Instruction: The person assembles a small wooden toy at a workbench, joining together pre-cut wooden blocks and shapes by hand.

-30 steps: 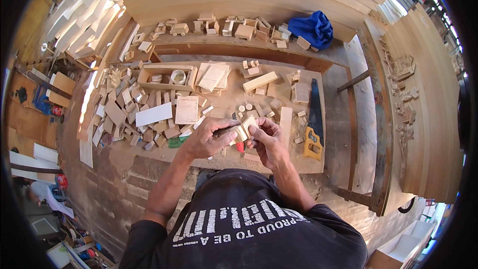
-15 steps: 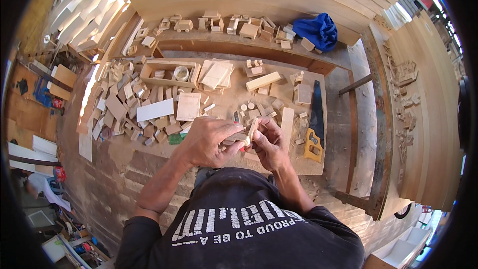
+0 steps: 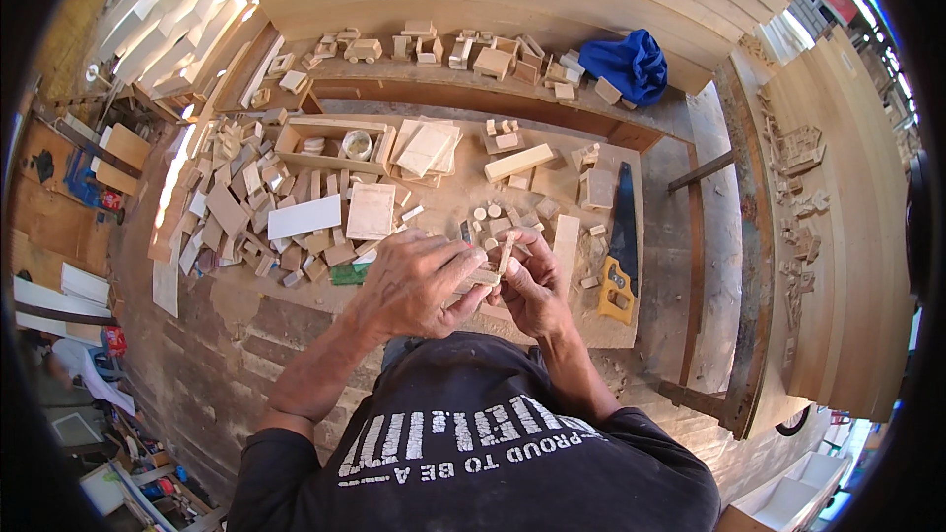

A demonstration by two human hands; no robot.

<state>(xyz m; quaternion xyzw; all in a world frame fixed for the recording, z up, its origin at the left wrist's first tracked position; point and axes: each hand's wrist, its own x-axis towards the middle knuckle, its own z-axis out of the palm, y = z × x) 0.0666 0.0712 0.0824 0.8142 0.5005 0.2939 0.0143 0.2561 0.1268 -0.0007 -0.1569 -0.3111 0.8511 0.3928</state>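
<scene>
My left hand (image 3: 422, 284) curls around a small wooden piece (image 3: 477, 280) just above the front part of the workboard (image 3: 443, 207). My right hand (image 3: 534, 286) pinches a thin upright wooden strip (image 3: 506, 252) against that piece, with thumb and fingers closed. My fingers partly hide both parts. Just beyond them lie small round discs and little blocks (image 3: 493, 213). A yellow-handled hand saw (image 3: 619, 286) rests to the right, and a pile of wood offcuts (image 3: 232, 207) fills the left of the board.
An open wooden box (image 3: 296, 143) with a jar and stacked squares (image 3: 424, 150) sit at the back. Small wooden toy vehicles (image 3: 360, 51) and a blue cloth (image 3: 631, 69) line the rear shelf. Planks (image 3: 838, 217) stand at right; boards and clutter (image 3: 59, 305) lie at left.
My left hand has turned over the held piece, its back now uppermost and fingers reaching further round it. The strip in my right hand now stands more upright.
</scene>
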